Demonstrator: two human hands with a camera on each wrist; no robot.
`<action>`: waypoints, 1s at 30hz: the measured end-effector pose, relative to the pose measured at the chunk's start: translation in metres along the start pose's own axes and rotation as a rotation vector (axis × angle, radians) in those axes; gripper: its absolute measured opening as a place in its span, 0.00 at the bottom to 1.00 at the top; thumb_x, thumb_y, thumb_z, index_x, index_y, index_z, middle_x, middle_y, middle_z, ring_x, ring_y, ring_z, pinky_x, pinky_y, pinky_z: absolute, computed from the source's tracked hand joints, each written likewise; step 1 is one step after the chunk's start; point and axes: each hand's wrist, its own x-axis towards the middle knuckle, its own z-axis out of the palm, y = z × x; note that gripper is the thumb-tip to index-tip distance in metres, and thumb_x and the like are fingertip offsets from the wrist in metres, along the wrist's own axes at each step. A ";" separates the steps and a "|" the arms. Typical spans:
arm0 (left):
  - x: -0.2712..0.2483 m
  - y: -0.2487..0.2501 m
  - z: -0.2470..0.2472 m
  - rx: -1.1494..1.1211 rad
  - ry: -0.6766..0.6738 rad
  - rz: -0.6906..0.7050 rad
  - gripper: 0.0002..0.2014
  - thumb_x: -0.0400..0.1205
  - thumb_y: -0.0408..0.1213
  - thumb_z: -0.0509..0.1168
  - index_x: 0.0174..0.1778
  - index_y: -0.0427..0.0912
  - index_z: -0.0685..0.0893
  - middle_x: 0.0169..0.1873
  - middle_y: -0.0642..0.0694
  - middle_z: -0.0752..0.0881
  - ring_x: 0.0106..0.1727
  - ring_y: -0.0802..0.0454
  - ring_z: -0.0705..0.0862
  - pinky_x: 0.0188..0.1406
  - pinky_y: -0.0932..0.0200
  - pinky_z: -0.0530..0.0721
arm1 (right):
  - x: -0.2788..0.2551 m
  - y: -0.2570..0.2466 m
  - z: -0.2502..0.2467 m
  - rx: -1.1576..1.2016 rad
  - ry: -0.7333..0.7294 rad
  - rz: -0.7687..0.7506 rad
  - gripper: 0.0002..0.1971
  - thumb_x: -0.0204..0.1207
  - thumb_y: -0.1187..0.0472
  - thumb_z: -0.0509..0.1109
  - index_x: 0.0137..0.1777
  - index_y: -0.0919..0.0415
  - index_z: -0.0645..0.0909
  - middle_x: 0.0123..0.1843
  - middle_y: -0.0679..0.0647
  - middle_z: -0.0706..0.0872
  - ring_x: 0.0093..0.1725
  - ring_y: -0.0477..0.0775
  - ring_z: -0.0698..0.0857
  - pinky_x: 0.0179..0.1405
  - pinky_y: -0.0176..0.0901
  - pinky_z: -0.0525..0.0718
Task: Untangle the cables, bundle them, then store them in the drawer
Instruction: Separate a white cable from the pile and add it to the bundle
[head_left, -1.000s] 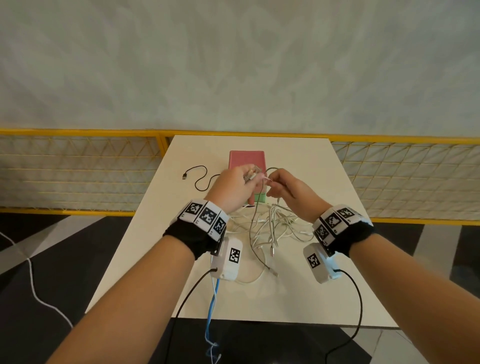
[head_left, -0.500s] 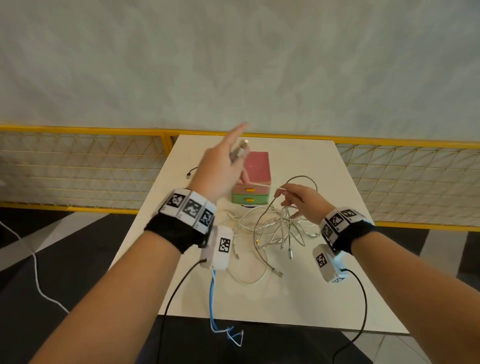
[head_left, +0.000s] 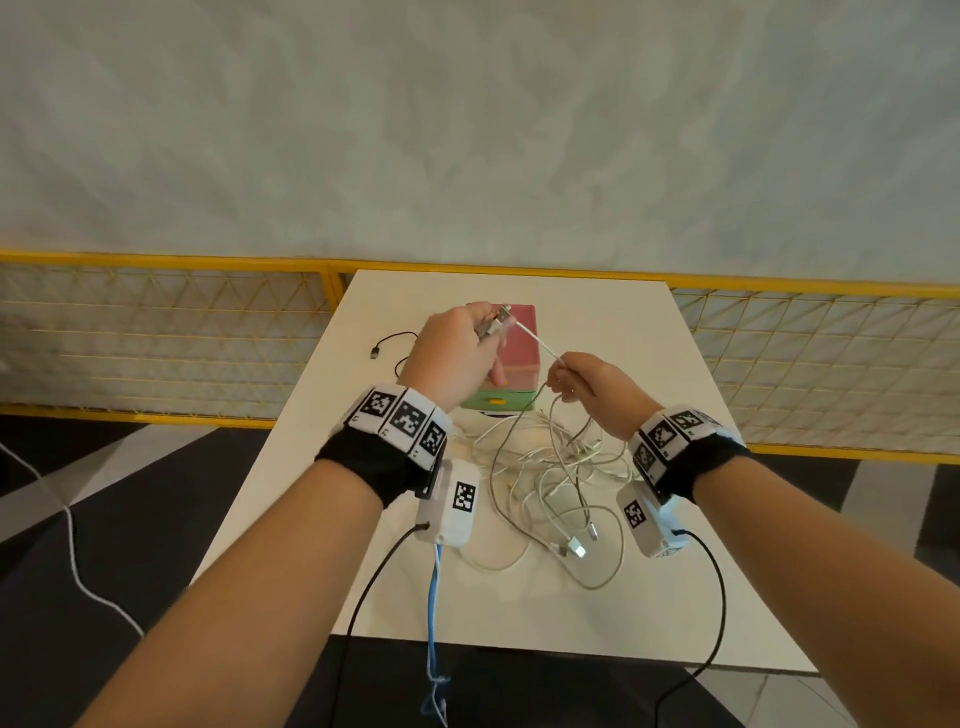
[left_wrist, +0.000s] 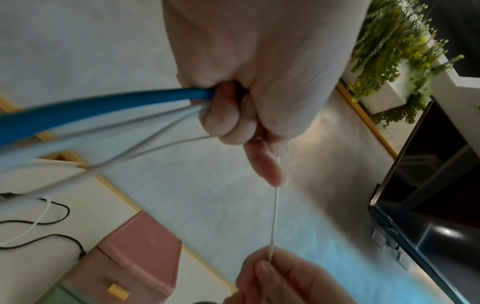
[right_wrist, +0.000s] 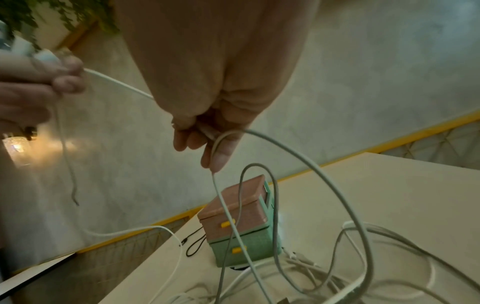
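My left hand (head_left: 488, 332) is raised over the drawer box and grips the metal plug end (head_left: 497, 320) of a white cable (head_left: 537, 343). The cable runs taut down to my right hand (head_left: 558, 376), which pinches it between fingers and thumb. In the left wrist view the white cable (left_wrist: 274, 216) stretches from my left hand (left_wrist: 259, 144) to the right hand (left_wrist: 280, 275). Below the right hand (right_wrist: 207, 142), loops hang into the tangle of white cables (head_left: 561, 478) on the table. The pink and green drawer box (head_left: 519, 358) stands behind with both drawers closed.
A black cable (head_left: 395, 348) lies on the white table (head_left: 675, 364) left of the box. A yellow mesh railing (head_left: 156, 322) runs behind the table. A blue lead (head_left: 434, 597) hangs from my left wrist over the near edge. Loose plugs (head_left: 576, 548) lie near the front.
My left hand came down from its raised reach, still holding the plug. The right hand lifted off the tangle and now pinches the same cable, which is stretched between the hands.
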 end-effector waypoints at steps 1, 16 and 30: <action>-0.001 0.001 -0.003 -0.018 0.022 0.002 0.15 0.87 0.48 0.59 0.37 0.47 0.80 0.23 0.47 0.89 0.21 0.65 0.78 0.32 0.67 0.76 | -0.001 0.000 0.001 0.005 -0.007 0.010 0.10 0.86 0.63 0.54 0.48 0.60 0.77 0.47 0.65 0.83 0.46 0.65 0.83 0.52 0.60 0.83; -0.018 -0.010 -0.014 -0.105 0.017 -0.031 0.10 0.87 0.45 0.61 0.45 0.47 0.85 0.24 0.45 0.86 0.17 0.66 0.76 0.22 0.76 0.69 | 0.008 -0.015 -0.027 0.050 0.190 0.019 0.19 0.80 0.65 0.64 0.70 0.53 0.73 0.64 0.51 0.82 0.66 0.46 0.78 0.72 0.52 0.74; -0.050 -0.032 -0.038 -0.157 -0.147 -0.038 0.07 0.79 0.46 0.72 0.36 0.58 0.83 0.18 0.57 0.77 0.22 0.63 0.72 0.26 0.67 0.73 | -0.078 -0.115 -0.048 -0.016 -0.204 0.020 0.07 0.80 0.59 0.66 0.45 0.55 0.85 0.32 0.47 0.90 0.31 0.41 0.87 0.29 0.30 0.79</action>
